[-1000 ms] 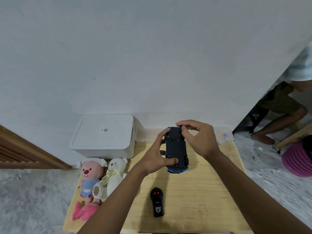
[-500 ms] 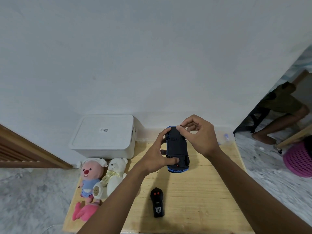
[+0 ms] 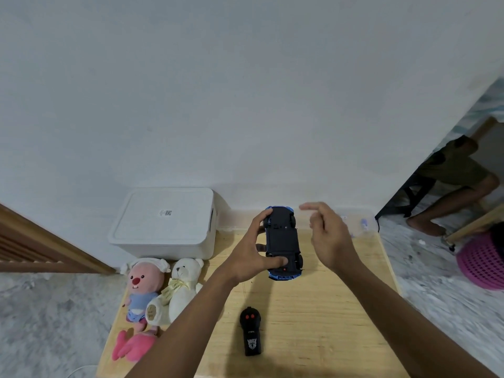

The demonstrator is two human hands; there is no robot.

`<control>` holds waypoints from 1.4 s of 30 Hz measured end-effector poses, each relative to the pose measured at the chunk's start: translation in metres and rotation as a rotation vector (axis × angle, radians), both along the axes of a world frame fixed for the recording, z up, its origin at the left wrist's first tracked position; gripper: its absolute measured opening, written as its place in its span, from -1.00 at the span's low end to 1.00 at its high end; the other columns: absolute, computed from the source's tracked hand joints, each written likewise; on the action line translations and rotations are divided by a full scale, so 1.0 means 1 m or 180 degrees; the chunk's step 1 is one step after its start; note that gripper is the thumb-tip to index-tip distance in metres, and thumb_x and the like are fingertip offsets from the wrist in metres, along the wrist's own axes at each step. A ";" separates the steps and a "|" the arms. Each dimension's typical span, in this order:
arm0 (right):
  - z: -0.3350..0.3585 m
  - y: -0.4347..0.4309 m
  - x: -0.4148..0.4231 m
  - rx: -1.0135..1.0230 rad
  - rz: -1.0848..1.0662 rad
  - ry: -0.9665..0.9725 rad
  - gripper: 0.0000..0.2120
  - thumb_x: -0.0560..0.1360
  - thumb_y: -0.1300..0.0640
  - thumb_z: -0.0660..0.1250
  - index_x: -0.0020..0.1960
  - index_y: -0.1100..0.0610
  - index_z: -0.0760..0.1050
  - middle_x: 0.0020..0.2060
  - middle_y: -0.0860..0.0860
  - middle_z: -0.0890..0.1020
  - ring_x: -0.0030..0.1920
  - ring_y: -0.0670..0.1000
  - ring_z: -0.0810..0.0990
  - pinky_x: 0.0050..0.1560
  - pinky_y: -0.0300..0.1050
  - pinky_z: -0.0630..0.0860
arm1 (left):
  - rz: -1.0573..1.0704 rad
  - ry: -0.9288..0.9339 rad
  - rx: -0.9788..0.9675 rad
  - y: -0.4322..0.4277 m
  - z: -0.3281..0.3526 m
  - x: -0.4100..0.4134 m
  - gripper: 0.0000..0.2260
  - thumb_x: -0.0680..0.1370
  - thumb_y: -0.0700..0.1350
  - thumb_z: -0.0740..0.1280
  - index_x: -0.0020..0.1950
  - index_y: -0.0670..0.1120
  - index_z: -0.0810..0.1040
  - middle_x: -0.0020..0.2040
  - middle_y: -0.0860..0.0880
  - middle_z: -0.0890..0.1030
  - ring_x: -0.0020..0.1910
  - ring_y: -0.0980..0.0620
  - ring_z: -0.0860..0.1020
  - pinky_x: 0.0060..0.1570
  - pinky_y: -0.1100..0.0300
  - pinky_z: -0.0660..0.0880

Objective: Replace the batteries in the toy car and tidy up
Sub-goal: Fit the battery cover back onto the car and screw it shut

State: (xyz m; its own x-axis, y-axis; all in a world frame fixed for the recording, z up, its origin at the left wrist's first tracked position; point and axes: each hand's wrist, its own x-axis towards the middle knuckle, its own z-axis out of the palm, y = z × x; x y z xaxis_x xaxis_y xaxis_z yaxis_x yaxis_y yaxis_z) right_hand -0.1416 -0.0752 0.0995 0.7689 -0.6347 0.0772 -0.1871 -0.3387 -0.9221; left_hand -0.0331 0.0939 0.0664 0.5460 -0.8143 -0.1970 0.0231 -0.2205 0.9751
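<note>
A blue toy car is held upside down above the wooden table, its black underside facing me. My left hand grips it from the left side, thumb on the near end. My right hand hovers just right of the car, off it, fingers loosely spread and blurred; nothing shows in it. A black remote control with two red buttons lies on the table near me.
A white lidded storage box stands at the back left. A pink plush and a white teddy bear lie at the table's left edge. A clear plastic box sits at the back right. A seated person and a pink basket are at right.
My right hand has come off the far end of the car and moved right, fingers spreading. My left hand still holds the car in the same place.
</note>
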 end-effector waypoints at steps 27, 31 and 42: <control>-0.025 0.007 -0.035 0.0210 0.0852 0.1070 -0.47 0.56 -0.21 0.34 0.41 -0.54 0.18 0.27 -0.21 0.59 0.31 -0.15 0.53 0.26 0.07 0.53 | 0.0459 0.0459 0.0179 -0.023 -0.023 -0.017 -0.65 0.67 0.10 0.30 0.44 0.33 0.37 0.27 -0.11 0.58 0.08 -0.03 0.71 0.09 0.02 0.68; -0.039 -0.003 -0.039 0.0352 0.0819 0.1202 -0.51 0.54 -0.18 0.37 0.36 -0.54 0.28 0.11 -0.14 0.66 0.21 -0.14 0.59 0.26 0.08 0.55 | 0.0490 0.0540 0.0338 -0.030 -0.037 -0.017 -0.70 0.76 0.09 0.06 0.45 0.29 0.42 0.31 -0.03 0.63 0.13 -0.02 0.70 0.13 0.07 0.65; -0.093 -0.025 -0.075 0.1296 0.0666 0.1864 -0.55 0.50 0.08 0.49 0.31 -0.19 0.45 0.02 -0.01 0.70 0.01 -0.16 0.67 -0.15 -0.30 0.57 | 0.0485 0.0827 0.0788 -0.037 -0.105 -0.058 -0.55 0.66 -0.06 0.37 0.53 0.14 0.39 0.11 -0.22 0.70 0.09 -0.18 0.70 0.10 -0.06 0.68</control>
